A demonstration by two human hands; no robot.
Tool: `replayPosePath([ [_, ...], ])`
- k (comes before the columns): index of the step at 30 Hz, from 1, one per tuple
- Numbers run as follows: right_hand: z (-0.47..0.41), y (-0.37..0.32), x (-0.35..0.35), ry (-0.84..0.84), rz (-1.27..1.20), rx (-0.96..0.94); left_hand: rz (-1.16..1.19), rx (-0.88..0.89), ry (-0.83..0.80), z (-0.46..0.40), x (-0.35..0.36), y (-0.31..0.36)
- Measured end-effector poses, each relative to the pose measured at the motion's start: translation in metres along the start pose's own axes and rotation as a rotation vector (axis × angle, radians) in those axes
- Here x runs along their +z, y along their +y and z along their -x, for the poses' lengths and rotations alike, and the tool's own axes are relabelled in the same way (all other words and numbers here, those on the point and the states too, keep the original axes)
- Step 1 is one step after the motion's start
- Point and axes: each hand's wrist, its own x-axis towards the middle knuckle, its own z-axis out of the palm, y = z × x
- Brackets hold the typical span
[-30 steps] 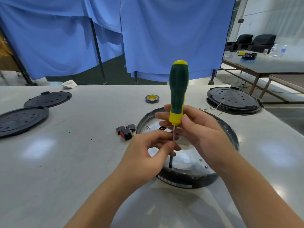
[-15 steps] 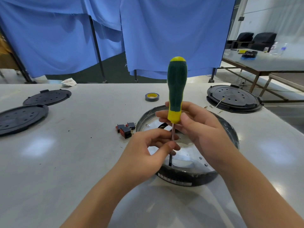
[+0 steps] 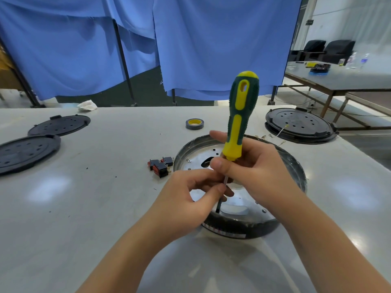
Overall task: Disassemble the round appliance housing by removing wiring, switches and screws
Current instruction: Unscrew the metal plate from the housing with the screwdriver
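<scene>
The round appliance housing (image 3: 294,166), black-rimmed with a shiny metal plate inside, lies on the white table in front of me. A green and yellow screwdriver (image 3: 242,115) stands nearly upright over it, its tip down on the plate near the front rim. My right hand (image 3: 251,176) grips the lower end of the handle. My left hand (image 3: 190,199) pinches the metal shaft between thumb and fingers. Several black and red switches (image 3: 160,166) lie on the table just left of the housing. Small wire terminals (image 3: 273,137) lie behind it.
Two black perforated round covers (image 3: 27,151) (image 3: 60,124) lie at the far left. Another black round housing (image 3: 300,127) sits at the back right. A roll of tape (image 3: 194,124) lies behind the housing. Blue curtains hang beyond the table's far edge.
The screwdriver has turned about its axis in my right hand: the yellow stripe and hang hole of the handle now face me. Both hands stay in place.
</scene>
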Motion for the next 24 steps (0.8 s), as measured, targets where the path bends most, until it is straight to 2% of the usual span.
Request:
replayPosePath([
  [4,-0.0011,0.0017,0.0002,-0.008,0.048,-0.029,-0.021,-0.004,0.068,-0.0007,0.0011,-0.0001],
  [10,-0.0028,0.0019,-0.0001,0.077,-0.032,-0.081,0.015,-0.015,0.168,-0.0021,0.0052,-0.0019],
  [18,-0.0004,-0.0030,-0.0002,0.014,-0.115,-0.046,0.044,-0.001,0.029,-0.0008,-0.0012,-0.0010],
  [24,0.0033,-0.0015,0.0000,-0.095,-0.050,-0.072,0.026,-0.006,0.081,-0.0010,0.0011,-0.0025],
])
